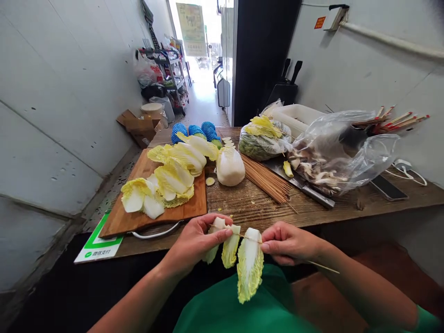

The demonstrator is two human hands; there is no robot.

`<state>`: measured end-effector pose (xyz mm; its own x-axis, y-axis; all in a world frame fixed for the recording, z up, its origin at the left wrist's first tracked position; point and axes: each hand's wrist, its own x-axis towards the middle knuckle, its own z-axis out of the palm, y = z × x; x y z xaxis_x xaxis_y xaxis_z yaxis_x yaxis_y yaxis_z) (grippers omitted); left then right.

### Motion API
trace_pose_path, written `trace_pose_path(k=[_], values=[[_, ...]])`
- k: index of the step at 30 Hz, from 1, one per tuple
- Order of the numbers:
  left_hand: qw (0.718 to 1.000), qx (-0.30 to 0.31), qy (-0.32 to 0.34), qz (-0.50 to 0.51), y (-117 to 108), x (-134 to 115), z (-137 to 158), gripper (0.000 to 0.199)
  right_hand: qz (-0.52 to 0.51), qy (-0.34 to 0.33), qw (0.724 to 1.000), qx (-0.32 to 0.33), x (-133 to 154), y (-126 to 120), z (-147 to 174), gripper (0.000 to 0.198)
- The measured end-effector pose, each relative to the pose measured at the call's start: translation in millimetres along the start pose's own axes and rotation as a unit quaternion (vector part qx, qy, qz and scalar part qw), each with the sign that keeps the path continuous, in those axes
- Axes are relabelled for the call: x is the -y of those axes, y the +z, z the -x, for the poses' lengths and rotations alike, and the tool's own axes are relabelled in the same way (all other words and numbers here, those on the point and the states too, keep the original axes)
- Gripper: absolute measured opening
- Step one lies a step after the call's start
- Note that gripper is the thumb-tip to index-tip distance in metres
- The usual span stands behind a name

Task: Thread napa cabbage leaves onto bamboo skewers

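A thin wooden skewer (324,267) runs through the white stem ends of several napa cabbage leaves (250,263), which hang below it over my lap. My left hand (204,236) pinches the leaves at the left part of the skewer, thumb on top. With closed fingers my right hand (286,243) grips the skewer just right of the largest leaf; the skewer's free end sticks out past the wrist. Loose cabbage leaves (175,178) lie in a pile on the wooden cutting board (187,210). Beside the board stands a trimmed cabbage head (230,167).
A bundle of skewers (265,178) lies right of the cabbage, along a cleaver (317,196). Plastic bags of mushrooms (321,171) and greens (260,145) stand behind. A phone (388,187) rests at the right. Blue-netted produce (197,132) sits at the table's far edge.
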<state>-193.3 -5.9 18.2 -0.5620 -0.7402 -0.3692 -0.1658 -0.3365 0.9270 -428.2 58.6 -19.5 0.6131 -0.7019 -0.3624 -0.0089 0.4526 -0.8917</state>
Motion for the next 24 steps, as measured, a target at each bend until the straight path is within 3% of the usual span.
trace_pose_path(k=[3, 7, 10, 16, 19, 21, 24], values=[[0.999, 0.006, -0.002, -0.045, -2, -9, -2, 0.033, 0.021, -0.029, 0.999, -0.013, 2, 1, 0, 0.035], [0.995, 0.075, -0.059, 0.039, -6, -14, -11, 0.043, 0.066, -0.063, 0.995, -0.041, 7, 3, 1, 0.036], [0.988, 0.117, -0.063, 0.081, -9, -13, -18, 0.043, 0.075, -0.078, 0.992, -0.072, 7, 3, 1, 0.038], [0.990, 0.102, -0.090, 0.044, -9, -6, -30, 0.029, 0.149, -0.104, 0.976, -0.119, 5, -2, -6, 0.043], [0.984, 0.140, -0.092, 0.066, -12, -9, -34, 0.033, 0.202, -0.108, 0.963, -0.146, 4, -3, -10, 0.046], [0.980, 0.161, -0.086, 0.076, -15, -14, -34, 0.038, 0.218, -0.107, 0.959, -0.145, 2, -5, -12, 0.046], [0.989, 0.131, -0.050, 0.046, -20, -23, -34, 0.034, 0.224, -0.122, 0.955, -0.150, 0, -8, -12, 0.044]])
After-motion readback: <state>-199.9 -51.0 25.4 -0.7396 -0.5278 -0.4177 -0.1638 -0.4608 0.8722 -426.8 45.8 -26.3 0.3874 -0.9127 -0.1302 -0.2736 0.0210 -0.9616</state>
